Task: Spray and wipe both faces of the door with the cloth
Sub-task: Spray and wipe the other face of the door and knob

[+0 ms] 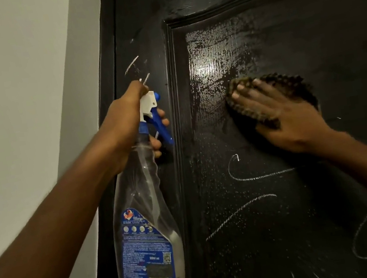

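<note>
Wiping one door (285, 194), one cloth (290, 85), one bottle (142, 219)

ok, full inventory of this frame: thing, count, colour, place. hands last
door: 1, black, glossy, fills the centre and right; wet streaks on the upper panel
chalk marks: several, white, scattered over the door's panel and left edge strip
door frame: 1, black, along the door's left edge
wall: 1, pale grey-white, left side
spray bottle: 1, clear with blue label, white and blue trigger head, nearly empty, held in front of the door's left edge
cloth: 1, dark, knobbly, pressed on the upper panel
left hand: 1, wrapped round the bottle's neck, fingers at the trigger
right hand: 1, flat on the cloth against the door
</note>
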